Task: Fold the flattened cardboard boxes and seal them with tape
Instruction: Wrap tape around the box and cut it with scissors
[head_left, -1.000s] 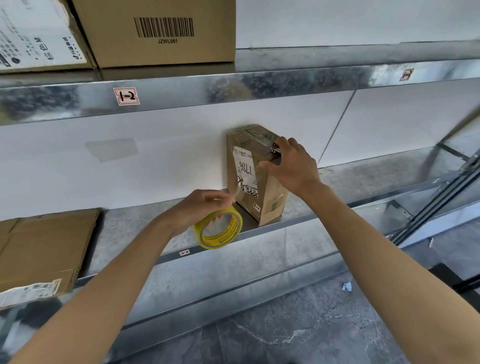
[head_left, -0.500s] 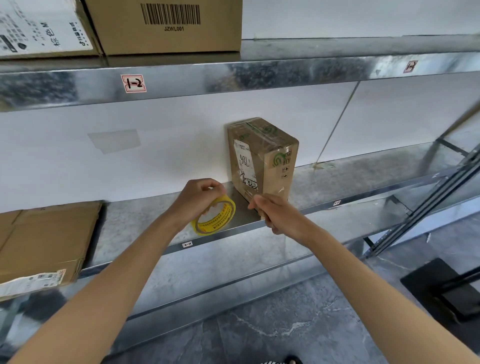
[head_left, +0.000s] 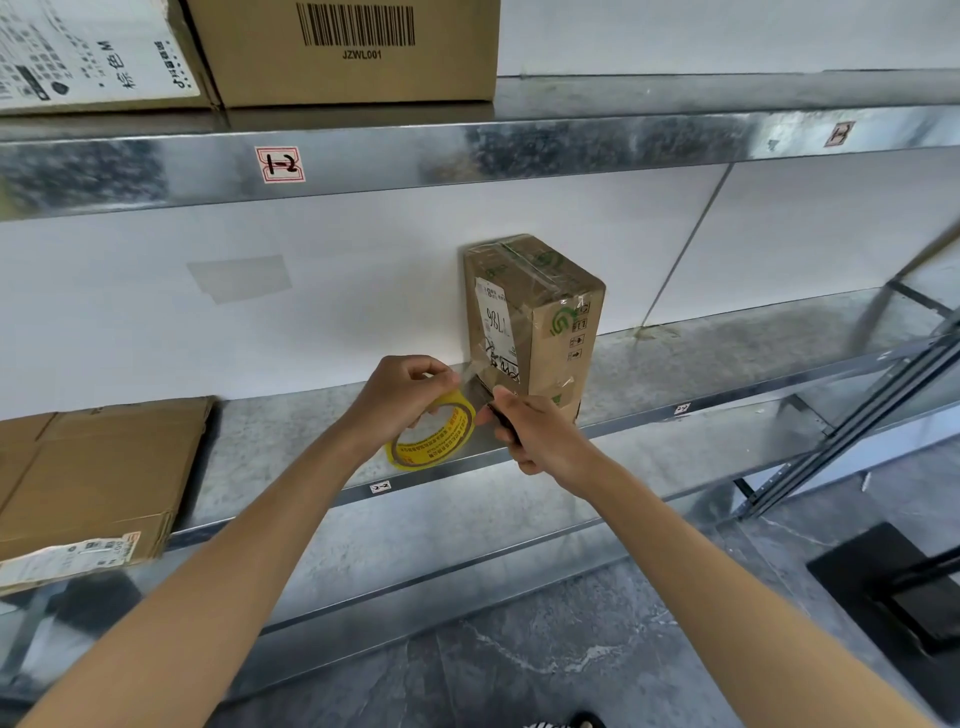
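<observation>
Sealing step, near end. Left hand (head_left: 402, 397) pinched tape roll (head_left: 439, 441); right hand (head_left: 543, 439) curled fingers round dark tool (head_left: 503, 425) at strip (head_left: 475, 388) off box (head_left: 535, 312), mid-frame. Next, likely: sever strip, smooth tail.

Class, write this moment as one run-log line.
left hand: grips tape roll | right hand: grips dark tool at tape strip | box: upright on shelf
</observation>
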